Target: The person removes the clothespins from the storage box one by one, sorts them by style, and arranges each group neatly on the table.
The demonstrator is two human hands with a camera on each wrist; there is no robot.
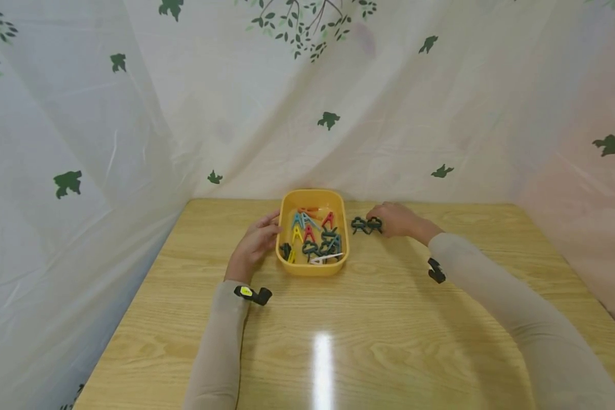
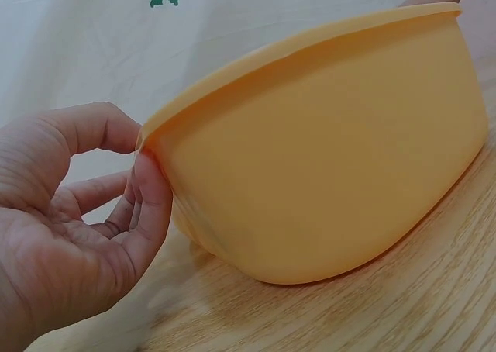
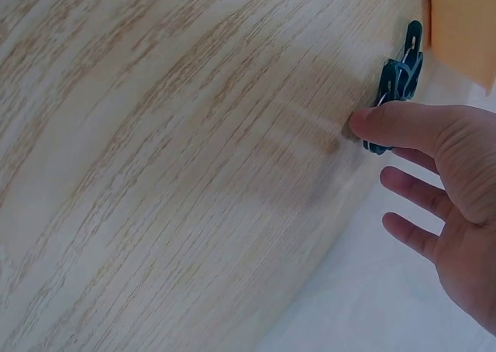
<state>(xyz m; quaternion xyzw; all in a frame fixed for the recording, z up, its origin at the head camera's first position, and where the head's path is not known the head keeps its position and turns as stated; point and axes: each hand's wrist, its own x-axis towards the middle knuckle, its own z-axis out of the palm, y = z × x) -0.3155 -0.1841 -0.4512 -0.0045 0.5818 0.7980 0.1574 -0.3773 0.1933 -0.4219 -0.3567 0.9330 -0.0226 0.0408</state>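
A yellow plastic basket (image 1: 312, 269) stands on the table with several clothespins and dark green clips inside. My left hand (image 1: 255, 246) is at its left side; in the left wrist view, fingers pinch the rim of the basket (image 2: 310, 150). To the right of the basket, two dark green clips stand side by side on the tabletop. The left one (image 1: 359, 225) is nearer the basket. My right hand (image 1: 401, 220) pinches the right clip (image 1: 374, 224) between thumb and forefinger, the other fingers spread apart in the right wrist view. Its fingertips are partly hidden there.
Inside the basket lie a red clothespin (image 1: 328, 219), a yellow one (image 1: 297, 234) and a white one (image 1: 318, 261), among others. The wooden table (image 1: 379, 341) ends at the back against a pale curtain (image 1: 266, 125) printed with leaves.
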